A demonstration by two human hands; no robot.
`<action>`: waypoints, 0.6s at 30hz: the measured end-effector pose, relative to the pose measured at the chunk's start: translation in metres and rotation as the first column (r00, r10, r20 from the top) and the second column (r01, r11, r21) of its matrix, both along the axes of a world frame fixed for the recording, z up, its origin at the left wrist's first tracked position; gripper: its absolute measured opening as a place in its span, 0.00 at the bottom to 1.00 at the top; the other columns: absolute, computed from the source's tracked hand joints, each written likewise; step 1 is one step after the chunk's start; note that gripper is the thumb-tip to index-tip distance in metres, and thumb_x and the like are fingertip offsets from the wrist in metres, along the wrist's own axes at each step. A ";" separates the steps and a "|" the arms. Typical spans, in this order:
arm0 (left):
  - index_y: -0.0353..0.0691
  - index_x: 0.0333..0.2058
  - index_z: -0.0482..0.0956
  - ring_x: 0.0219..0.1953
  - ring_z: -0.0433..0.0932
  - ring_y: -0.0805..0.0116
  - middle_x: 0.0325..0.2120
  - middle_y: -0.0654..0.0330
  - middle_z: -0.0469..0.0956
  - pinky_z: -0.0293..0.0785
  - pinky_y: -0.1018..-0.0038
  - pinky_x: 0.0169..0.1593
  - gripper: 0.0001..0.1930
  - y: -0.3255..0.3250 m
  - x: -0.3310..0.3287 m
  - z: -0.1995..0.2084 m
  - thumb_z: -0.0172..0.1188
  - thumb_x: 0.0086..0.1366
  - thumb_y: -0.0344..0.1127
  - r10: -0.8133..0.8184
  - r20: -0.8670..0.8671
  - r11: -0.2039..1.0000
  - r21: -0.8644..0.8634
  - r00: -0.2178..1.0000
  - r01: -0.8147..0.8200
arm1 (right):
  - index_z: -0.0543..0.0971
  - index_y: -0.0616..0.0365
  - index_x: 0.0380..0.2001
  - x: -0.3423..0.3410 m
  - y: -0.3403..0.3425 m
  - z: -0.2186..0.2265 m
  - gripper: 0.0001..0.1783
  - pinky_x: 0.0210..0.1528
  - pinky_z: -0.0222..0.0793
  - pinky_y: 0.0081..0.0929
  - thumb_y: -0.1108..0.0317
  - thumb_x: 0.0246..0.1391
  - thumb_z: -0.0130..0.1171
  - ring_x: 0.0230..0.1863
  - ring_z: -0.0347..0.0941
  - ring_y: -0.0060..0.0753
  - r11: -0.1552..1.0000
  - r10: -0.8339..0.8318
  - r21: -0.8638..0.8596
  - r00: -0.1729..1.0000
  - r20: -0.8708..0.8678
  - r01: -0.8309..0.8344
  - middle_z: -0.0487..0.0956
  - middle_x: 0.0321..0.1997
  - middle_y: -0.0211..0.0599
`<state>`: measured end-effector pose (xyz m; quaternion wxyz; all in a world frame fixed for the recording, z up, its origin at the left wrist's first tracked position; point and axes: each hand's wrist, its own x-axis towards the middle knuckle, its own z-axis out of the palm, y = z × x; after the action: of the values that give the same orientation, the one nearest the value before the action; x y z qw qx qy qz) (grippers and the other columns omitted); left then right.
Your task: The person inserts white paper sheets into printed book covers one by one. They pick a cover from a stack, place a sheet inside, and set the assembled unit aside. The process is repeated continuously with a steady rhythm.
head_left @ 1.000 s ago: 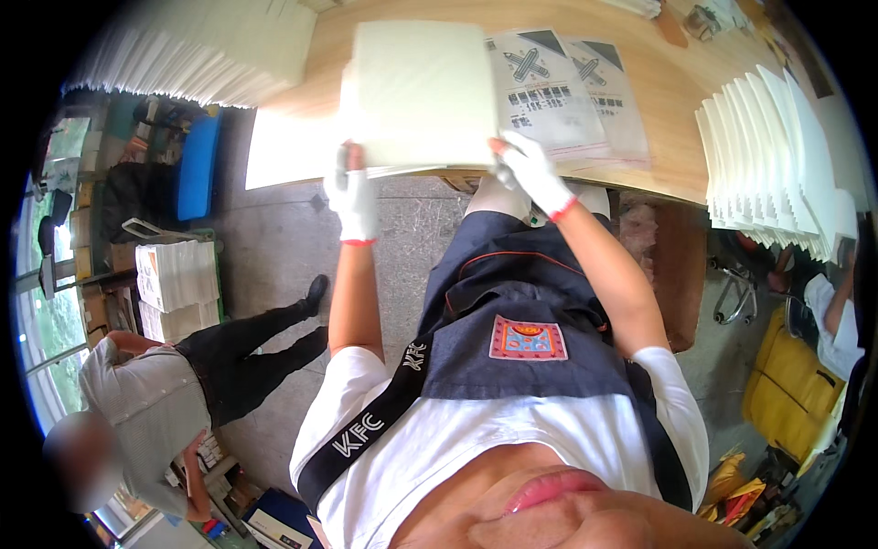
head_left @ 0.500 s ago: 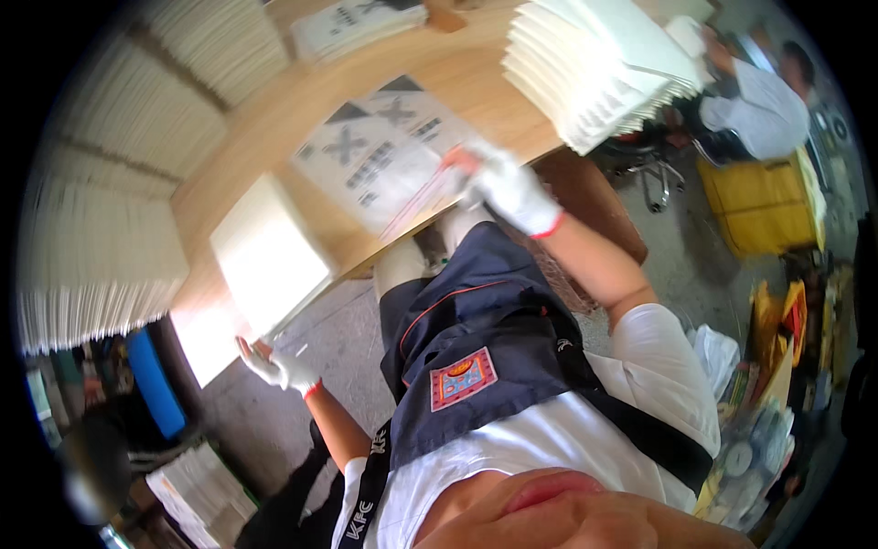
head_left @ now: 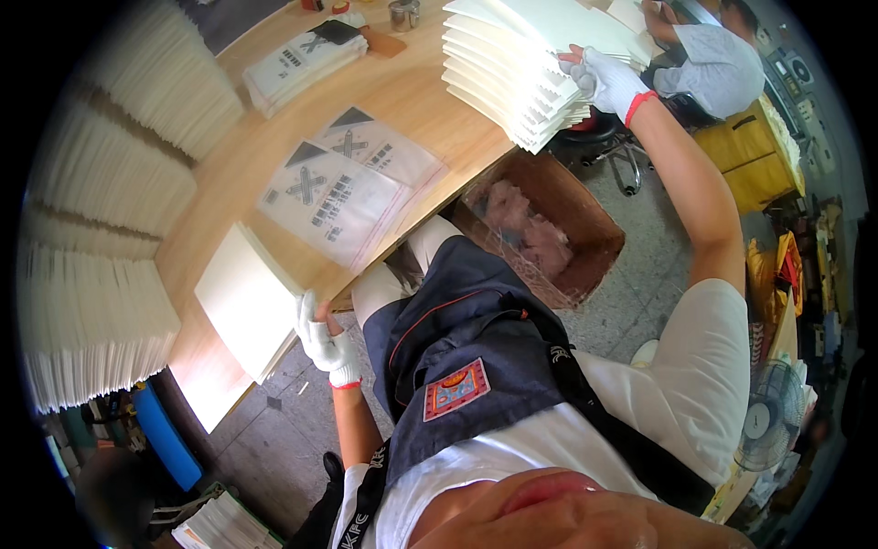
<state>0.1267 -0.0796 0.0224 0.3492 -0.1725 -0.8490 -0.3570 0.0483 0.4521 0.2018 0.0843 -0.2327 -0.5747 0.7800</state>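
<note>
My left hand (head_left: 326,346), in a white glove with bare fingertips, stands upright at the near right edge of a low stack of white paper (head_left: 245,297) on the table. Its fingers are stretched out and hold nothing I can see. My right hand (head_left: 611,84), gloved the same way with a red cuff, reaches far right to a tall stack of white paper bundles (head_left: 512,78). Its fingers are apart at the edge of that stack. Between the two stacks lie two overlapping clear printed plastic bags (head_left: 334,188).
Tall rows of paper (head_left: 101,311) line the table's left side. A pile of plastic bags (head_left: 297,69) and a metal cup (head_left: 403,15) sit at the back. Below the table edge stands an open brown box (head_left: 585,229). A co-worker (head_left: 718,69) sits far right by a yellow container (head_left: 745,156).
My right hand has moved from the plastic bags up and right to the tall paper stack. My left hand has shifted from the low stack's near corner to its right edge.
</note>
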 end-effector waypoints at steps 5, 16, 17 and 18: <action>0.35 0.33 0.78 0.50 0.70 0.48 0.44 0.52 0.74 0.65 0.61 0.53 0.09 0.015 -0.003 0.010 0.55 0.53 0.21 -0.076 0.039 0.995 -0.064 0.996 0.078 | 0.66 0.55 0.48 -0.006 -0.009 0.006 0.13 0.13 0.63 0.06 0.66 0.61 0.41 0.17 0.65 0.14 0.982 -0.106 -0.165 0.993 -0.048 0.096 0.75 0.40 0.39; 0.41 0.40 0.76 0.50 0.69 0.50 0.45 0.54 0.73 0.67 0.63 0.51 0.16 0.036 -0.016 -0.008 0.58 0.50 0.24 -0.120 0.299 0.968 -0.179 0.947 0.179 | 0.68 0.57 0.34 0.065 -0.014 -0.004 0.14 0.11 0.62 0.08 0.56 0.59 0.47 0.18 0.64 0.13 0.965 -0.038 -0.258 0.998 0.057 0.051 0.72 0.25 0.30; 0.42 0.41 0.75 0.50 0.69 0.49 0.45 0.53 0.73 0.66 0.63 0.51 0.17 0.042 -0.021 -0.008 0.58 0.50 0.24 -0.114 0.342 0.959 -0.206 0.933 0.193 | 0.68 0.57 0.33 0.066 -0.002 -0.011 0.15 0.11 0.62 0.09 0.55 0.59 0.47 0.17 0.64 0.13 0.953 -0.036 -0.300 0.999 0.039 0.046 0.72 0.25 0.29; 0.43 0.44 0.74 0.54 0.65 0.49 0.49 0.53 0.70 0.62 0.58 0.55 0.18 0.045 -0.028 -0.016 0.58 0.53 0.34 -0.114 0.387 0.955 -0.210 0.915 0.208 | 0.67 0.56 0.31 0.065 0.009 -0.014 0.16 0.12 0.63 0.09 0.53 0.59 0.46 0.17 0.64 0.13 0.940 -0.036 -0.339 0.999 0.018 0.040 0.71 0.24 0.29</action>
<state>0.0984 -0.0348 0.0062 0.1277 -0.2138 -0.9200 -0.3027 0.1136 0.4607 0.1876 0.0544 -0.2594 -0.4277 0.8642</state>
